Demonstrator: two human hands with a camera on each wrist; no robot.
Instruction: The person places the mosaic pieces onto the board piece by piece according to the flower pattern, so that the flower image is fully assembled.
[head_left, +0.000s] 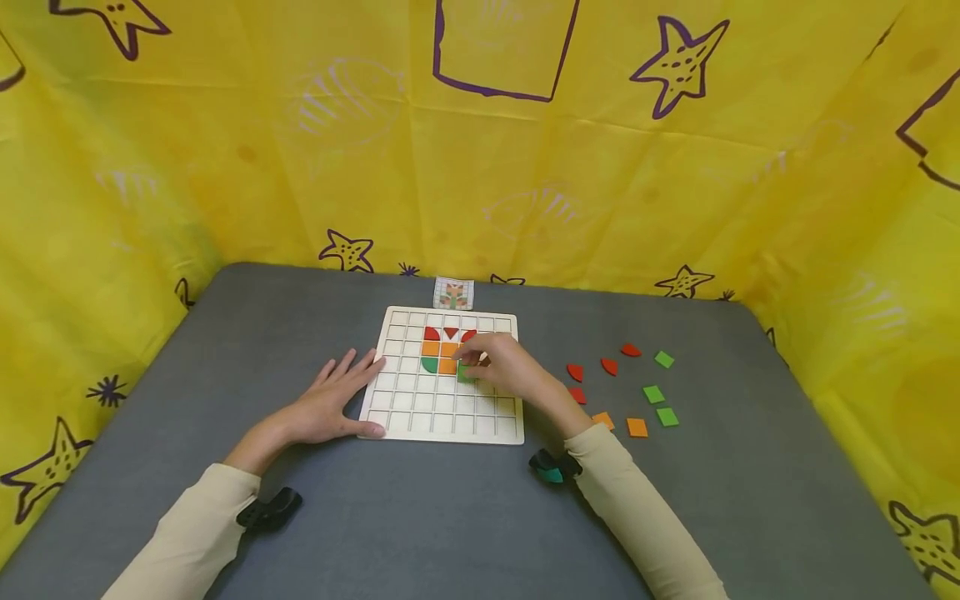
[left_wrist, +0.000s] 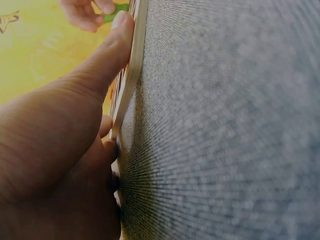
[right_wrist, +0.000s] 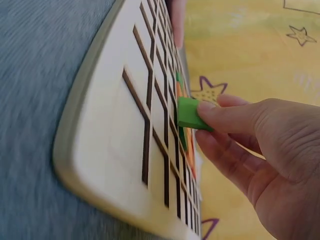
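While the left hand (head_left: 330, 404) lies flat steadying it, grid board (head_left: 420, 412) with orange, red, green tiles; right hand (head_left: 501, 367) pinching green tile (right_wrist: 189, 114).

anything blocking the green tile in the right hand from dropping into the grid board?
Nothing visible. The right hand pinches the flat green tile just above the pale wooden grid board, beside the orange pieces already set. The left hand rests on the board's left edge, away from it.

Our left hand (head_left: 327, 406) lies flat with fingers straight and spread, its thumb (left_wrist: 111, 47) stretched along beside them, the forearm angled in from the lower left. Our right hand (head_left: 501, 364) reaches forward with fingers curled, thumb and fingertips (right_wrist: 212, 114) pinched together.
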